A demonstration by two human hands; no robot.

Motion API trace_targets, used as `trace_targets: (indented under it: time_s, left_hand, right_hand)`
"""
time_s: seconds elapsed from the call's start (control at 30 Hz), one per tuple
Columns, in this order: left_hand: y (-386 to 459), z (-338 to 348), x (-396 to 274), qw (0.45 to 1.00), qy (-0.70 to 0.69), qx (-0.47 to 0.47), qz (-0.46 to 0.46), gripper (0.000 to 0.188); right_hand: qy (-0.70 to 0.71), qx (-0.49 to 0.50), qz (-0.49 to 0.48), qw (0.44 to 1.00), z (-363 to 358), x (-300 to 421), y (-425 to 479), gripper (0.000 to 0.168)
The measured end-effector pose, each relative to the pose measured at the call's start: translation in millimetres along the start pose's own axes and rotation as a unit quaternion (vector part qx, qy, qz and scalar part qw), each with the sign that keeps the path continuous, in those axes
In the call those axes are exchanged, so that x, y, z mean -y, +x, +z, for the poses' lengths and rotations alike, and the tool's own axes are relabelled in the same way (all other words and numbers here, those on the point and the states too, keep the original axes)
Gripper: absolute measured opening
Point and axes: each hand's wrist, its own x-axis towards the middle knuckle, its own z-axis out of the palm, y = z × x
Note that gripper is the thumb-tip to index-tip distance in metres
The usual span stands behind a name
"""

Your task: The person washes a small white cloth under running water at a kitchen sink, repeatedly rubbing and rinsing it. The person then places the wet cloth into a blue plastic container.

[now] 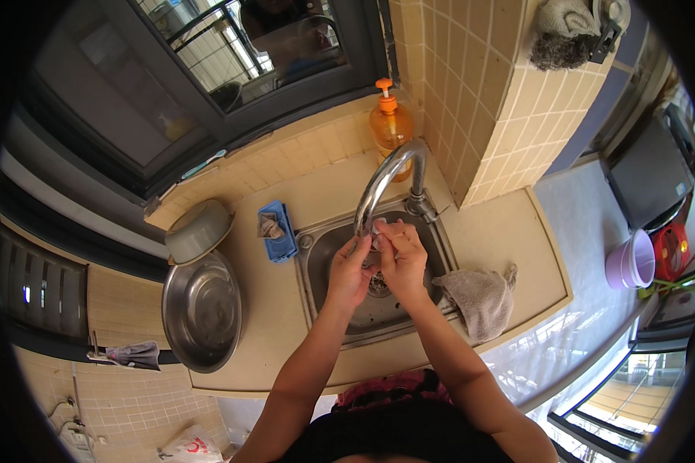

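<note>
Both hands meet just below the curved spout of a chrome faucet (pixel 385 168), above a stainless steel sink (pixel 356 324). Between my fingertips is a small whitish object (pixel 381 222), mostly covered by fingers and spout, so I cannot tell its kind. My left hand (pixel 348 275) grips it from the left with thumb and fingers. From the other side my right hand (pixel 404 260) pinches it, fingers curled. Dark bits of debris lie around the drain strainer (pixel 378 285) beneath the hands.
A grey-beige cloth (pixel 480 301) drapes over the sink's right edge. An orange pump bottle (pixel 391 124) stands behind the faucet. To the left are a blue tray (pixel 280 246) with a scrubber (pixel 270 226), a metal basin (pixel 202 312) and a grey bowl (pixel 198 231). A tiled pillar (pixel 469 87) rises at right.
</note>
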Motion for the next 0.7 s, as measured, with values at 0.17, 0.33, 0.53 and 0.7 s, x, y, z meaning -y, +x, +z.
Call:
trace_targets:
  time_s: [0.17,0.33,0.53,0.7]
  left_hand:
    - [-2.1,2.7,2.8,0.999,0.001,-0.034,0.028,0.02]
    - [-8.9,-12.7,12.5,0.998,-0.029,-0.06,0.016,0.022]
    - [-16.1,-1.4,9.8,0.996,-0.041,-0.084,-0.001,0.023]
    - [-9.3,-12.2,20.6,0.998,-0.041,-0.05,0.007,0.024]
  right_hand:
    - [-0.099,0.027,-0.087,0.991,4.2,-3.6,-4.9,0.021]
    - [-0.122,0.059,-0.068,0.988,5.1,-3.0,-17.2,0.018]
    - [0.028,0.051,-0.001,0.998,0.7,-5.2,-17.8,0.018]
    - [-0.134,0.062,-0.072,0.986,-1.6,-5.3,-17.0,0.018]
